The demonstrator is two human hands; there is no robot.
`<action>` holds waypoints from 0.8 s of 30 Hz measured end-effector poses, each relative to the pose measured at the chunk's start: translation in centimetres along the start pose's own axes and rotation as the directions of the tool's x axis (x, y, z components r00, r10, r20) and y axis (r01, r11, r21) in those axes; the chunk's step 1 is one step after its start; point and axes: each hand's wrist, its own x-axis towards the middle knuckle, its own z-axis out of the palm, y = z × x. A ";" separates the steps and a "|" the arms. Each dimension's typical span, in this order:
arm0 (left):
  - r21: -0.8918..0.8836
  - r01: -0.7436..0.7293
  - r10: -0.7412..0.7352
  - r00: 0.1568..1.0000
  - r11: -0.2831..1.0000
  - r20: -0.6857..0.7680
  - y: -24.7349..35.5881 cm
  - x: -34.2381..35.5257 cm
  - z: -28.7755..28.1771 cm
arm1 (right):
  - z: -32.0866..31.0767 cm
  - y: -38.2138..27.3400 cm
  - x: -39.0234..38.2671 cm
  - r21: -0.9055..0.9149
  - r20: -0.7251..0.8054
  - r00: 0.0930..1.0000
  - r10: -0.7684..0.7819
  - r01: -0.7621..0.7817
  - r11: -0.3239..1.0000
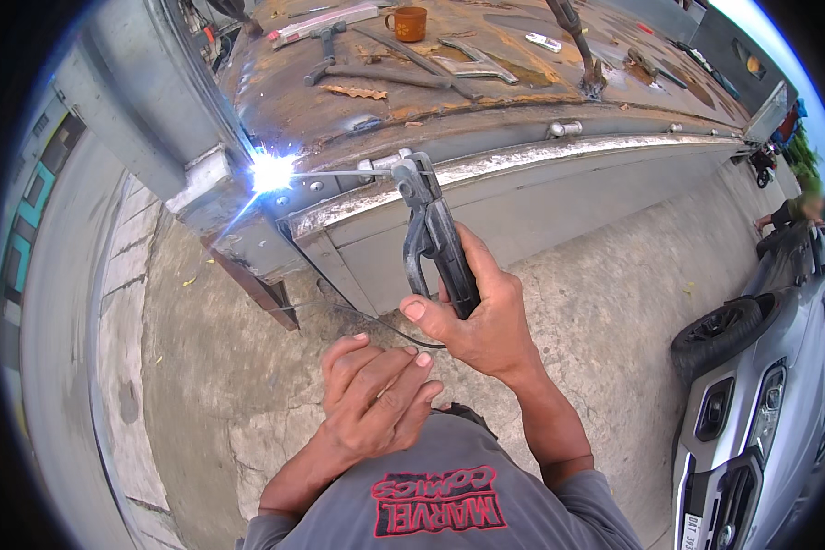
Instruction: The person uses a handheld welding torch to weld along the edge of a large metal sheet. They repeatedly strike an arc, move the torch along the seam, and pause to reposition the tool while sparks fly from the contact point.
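My right hand (pixel 490 316) is wrapped round the black handle of a welding electrode holder (pixel 442 240). Its jaws grip a thin welding rod (pixel 348 173) that points left. At the rod's far end a blue-white arc (pixel 271 171) glares against the corner of a grey metal post (pixel 206 179), hiding the spot itself. Lower and to the left, my left hand (pixel 376 396) hovers before my shirt, fingers loosely bent and partly apart, with nothing visible in them; its palm is hidden. A thin dark cable (pixel 362 313) runs just beyond its fingertips.
A rusty truck bed (pixel 522 87) carries a hammer (pixel 323 55), an orange mug (pixel 406 24), a metal bar (pixel 390 75) and scraps. Its grey side panel (pixel 522 206) hangs below the hinges. At right stand a silver vehicle (pixel 752 412) and another person (pixel 788 215).
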 end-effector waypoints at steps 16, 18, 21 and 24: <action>-0.398 0.082 -0.052 0.995 0.914 0.084 0.2 3.6 4.0 | -2.9 3.0 -5.8 -0.135 -0.456 0.887 -0.067 0.005 0.991; -0.514 0.124 -0.070 0.990 0.849 0.123 -0.5 5.1 5.6 | -3.0 3.9 -5.9 -0.152 -0.566 0.821 -0.072 -0.018 0.988; -0.639 0.191 -0.082 0.977 0.745 0.197 -1.8 7.3 7.7 | -3.0 4.2 -5.3 -0.216 -0.679 0.730 -0.083 -0.090 0.972; -0.753 0.360 -0.154 0.931 0.550 0.332 -3.4 9.3 9.3 | -2.4 4.3 -3.3 -0.279 -0.759 0.641 -0.114 -0.162 0.947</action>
